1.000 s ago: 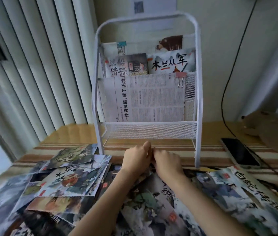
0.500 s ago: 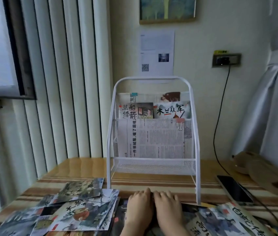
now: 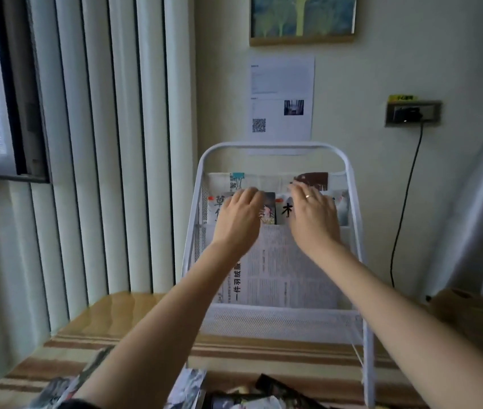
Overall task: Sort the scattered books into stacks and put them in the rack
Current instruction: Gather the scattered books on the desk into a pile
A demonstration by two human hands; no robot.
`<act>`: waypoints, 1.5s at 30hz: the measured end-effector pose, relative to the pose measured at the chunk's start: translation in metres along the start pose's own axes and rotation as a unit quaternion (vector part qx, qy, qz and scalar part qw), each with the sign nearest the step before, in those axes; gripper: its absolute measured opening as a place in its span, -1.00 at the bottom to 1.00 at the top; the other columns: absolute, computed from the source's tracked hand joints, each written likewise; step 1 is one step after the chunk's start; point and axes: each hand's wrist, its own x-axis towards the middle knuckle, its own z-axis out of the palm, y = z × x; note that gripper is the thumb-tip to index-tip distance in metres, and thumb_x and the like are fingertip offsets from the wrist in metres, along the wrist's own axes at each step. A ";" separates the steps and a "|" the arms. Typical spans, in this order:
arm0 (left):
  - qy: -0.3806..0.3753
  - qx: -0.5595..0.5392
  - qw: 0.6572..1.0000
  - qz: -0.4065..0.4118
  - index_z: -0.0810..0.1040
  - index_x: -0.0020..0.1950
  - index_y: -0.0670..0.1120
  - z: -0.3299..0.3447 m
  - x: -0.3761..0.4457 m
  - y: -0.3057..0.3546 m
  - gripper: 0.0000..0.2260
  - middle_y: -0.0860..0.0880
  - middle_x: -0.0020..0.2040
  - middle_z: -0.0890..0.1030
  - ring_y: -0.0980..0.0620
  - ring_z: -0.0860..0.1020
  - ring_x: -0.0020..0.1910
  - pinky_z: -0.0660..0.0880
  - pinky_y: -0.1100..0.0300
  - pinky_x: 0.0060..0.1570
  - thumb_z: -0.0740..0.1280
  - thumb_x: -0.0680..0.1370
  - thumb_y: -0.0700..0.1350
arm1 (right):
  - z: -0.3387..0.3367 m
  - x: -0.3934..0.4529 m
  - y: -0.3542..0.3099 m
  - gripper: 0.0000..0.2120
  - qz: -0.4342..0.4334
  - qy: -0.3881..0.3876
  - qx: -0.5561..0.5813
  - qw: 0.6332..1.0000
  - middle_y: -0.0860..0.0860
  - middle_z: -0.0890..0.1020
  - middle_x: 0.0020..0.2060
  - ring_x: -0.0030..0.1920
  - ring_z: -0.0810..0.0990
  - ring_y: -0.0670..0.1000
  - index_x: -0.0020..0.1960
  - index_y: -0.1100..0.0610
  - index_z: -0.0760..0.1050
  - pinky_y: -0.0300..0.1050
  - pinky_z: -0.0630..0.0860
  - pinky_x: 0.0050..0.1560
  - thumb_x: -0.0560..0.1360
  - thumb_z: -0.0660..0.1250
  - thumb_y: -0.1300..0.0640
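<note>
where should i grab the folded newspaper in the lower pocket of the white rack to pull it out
Pinch the top edge of the folded newspaper from above. It stands upright in the white wire rack, its bottom behind the mesh front, so only the top looks free. Both hands are higher up.

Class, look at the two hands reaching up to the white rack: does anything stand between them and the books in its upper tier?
Nothing visible does. The left hand and right hand are already at the books in the white rack, overlapping their covers.
</note>
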 end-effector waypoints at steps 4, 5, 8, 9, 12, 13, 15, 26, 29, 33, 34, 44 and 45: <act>-0.094 0.081 0.992 0.002 0.01 0.55 -0.11 0.023 0.032 -0.023 -0.41 -0.07 0.55 0.09 -0.04 0.03 0.52 -0.04 0.04 0.47 0.15 0.56 -0.30 | 0.020 0.030 0.030 -0.32 0.008 -0.131 -0.066 0.989 0.00 -0.01 0.54 0.53 -0.06 0.00 0.55 0.08 -0.10 0.09 -0.01 0.50 0.54 0.12 0.34; -0.118 0.097 0.988 -0.003 -0.03 0.56 -0.12 0.030 0.034 -0.027 -0.40 -0.07 0.56 0.06 -0.05 -0.01 0.53 -0.09 0.02 0.48 0.16 0.57 -0.26 | 0.025 0.031 0.037 -0.33 0.009 -0.152 -0.076 0.985 0.00 0.00 0.54 0.53 -0.07 0.00 0.55 0.07 -0.13 0.10 -0.04 0.49 0.55 0.12 0.31; -0.156 0.094 0.983 -0.032 0.03 0.55 -0.12 0.047 0.035 -0.034 -0.43 -0.08 0.51 0.17 -0.07 0.09 0.50 -0.03 -0.10 0.46 0.18 0.59 -0.12 | 0.035 0.027 0.049 -0.39 0.009 -0.149 -0.058 0.987 0.02 0.12 0.52 0.52 0.07 0.04 0.54 0.08 -0.03 0.10 0.01 0.47 0.58 0.15 0.24; -0.147 0.088 0.984 -0.040 0.11 0.52 -0.11 0.050 0.035 -0.034 -0.47 -0.08 0.45 0.25 -0.07 0.17 0.45 0.04 -0.12 0.44 0.20 0.58 -0.12 | 0.037 0.026 0.050 -0.42 0.004 -0.124 -0.046 0.991 0.04 0.20 0.50 0.49 0.16 0.06 0.53 0.10 0.05 0.08 0.08 0.45 0.57 0.18 0.24; -0.105 0.104 0.988 -0.041 0.35 0.32 -0.11 0.051 0.039 -0.032 -0.66 -0.07 0.25 0.38 -0.08 0.30 0.27 0.23 -0.07 0.27 0.23 0.54 -0.19 | 0.039 0.030 0.045 -0.45 -0.008 -0.071 -0.065 0.995 0.11 0.40 0.35 0.32 0.36 0.13 0.47 0.14 0.20 0.04 0.32 0.33 0.53 0.30 0.16; -0.104 0.116 0.987 -0.039 0.39 0.27 -0.11 0.048 0.041 -0.031 -0.70 -0.08 0.22 0.39 -0.08 0.31 0.23 0.23 -0.06 0.23 0.24 0.54 -0.20 | 0.037 0.034 0.043 -0.46 -0.003 -0.074 -0.081 0.994 0.10 0.41 0.30 0.26 0.36 0.13 0.45 0.13 0.23 0.05 0.35 0.27 0.52 0.31 0.09; -0.111 0.133 0.984 -0.037 0.44 0.22 -0.10 0.043 0.044 -0.031 -0.73 -0.08 0.19 0.40 -0.08 0.30 0.22 0.19 -0.06 0.23 0.27 0.52 -0.22 | 0.029 0.038 0.042 -0.51 0.015 -0.090 -0.104 0.990 0.09 0.42 0.22 0.21 0.33 0.13 0.39 0.09 0.31 0.07 0.31 0.18 0.51 0.31 0.00; -0.011 0.054 0.994 -0.095 0.33 0.26 -0.08 -0.023 0.053 -0.022 -0.65 -0.15 0.23 0.44 -0.21 0.43 0.19 0.26 -0.21 0.26 0.24 0.51 -0.29 | -0.035 0.029 0.018 -0.78 -0.058 0.054 0.015 0.997 0.07 0.54 -0.17 -0.12 0.46 0.05 0.08 0.15 0.47 -0.15 0.18 -0.15 0.54 0.14 0.36; 0.001 0.049 0.997 -0.051 0.33 0.27 -0.05 -0.052 0.054 -0.012 -0.72 -0.14 0.13 0.51 -0.19 0.45 0.16 0.31 -0.14 0.15 0.19 0.56 -0.21 | -0.054 0.024 0.003 -0.72 -0.162 0.038 0.017 0.986 0.11 0.59 -0.16 -0.06 0.54 0.18 0.07 0.15 0.50 0.01 0.29 -0.05 0.47 0.20 0.42; -0.019 0.017 0.996 0.086 0.27 0.32 -0.13 -0.104 0.045 0.014 -0.60 -0.16 0.06 0.56 -0.22 0.54 0.02 0.45 -0.12 0.03 0.28 0.51 -0.17 | -0.086 0.013 -0.025 -0.77 -0.220 0.055 0.005 0.974 0.15 0.57 0.00 0.03 0.50 0.22 0.06 0.14 0.54 0.14 0.39 0.01 0.45 0.25 0.29; -0.027 -0.008 0.994 0.109 0.25 0.32 -0.16 -0.118 0.042 0.022 -0.57 -0.17 0.00 0.58 -0.22 0.57 -0.08 0.49 -0.11 -0.07 0.30 0.50 -0.20 | -0.096 0.012 -0.031 -0.77 -0.220 0.067 -0.002 0.973 0.18 0.53 0.14 0.15 0.43 0.24 0.08 0.12 0.54 0.19 0.38 0.08 0.45 0.26 0.27; -0.293 -0.101 0.950 -0.036 0.51 0.31 -0.07 -0.173 -0.017 0.046 -0.70 0.07 0.11 0.50 0.11 0.45 -0.01 0.33 0.32 -0.02 0.21 0.59 -0.19 | -0.139 -0.055 -0.051 -0.69 -0.193 -0.140 0.051 0.970 0.13 0.41 0.21 0.23 0.28 0.19 0.23 -0.05 0.49 0.11 0.34 0.18 0.54 0.22 0.19; -0.321 -0.098 0.941 -0.049 0.52 0.29 -0.09 -0.169 -0.029 0.045 -0.72 0.03 0.16 0.54 0.10 0.46 -0.01 0.33 0.30 -0.01 0.21 0.60 -0.15 | -0.136 -0.065 -0.051 -0.69 -0.178 -0.176 0.065 0.966 0.12 0.44 0.14 0.17 0.33 0.17 0.24 -0.09 0.47 0.09 0.37 0.15 0.56 0.20 0.18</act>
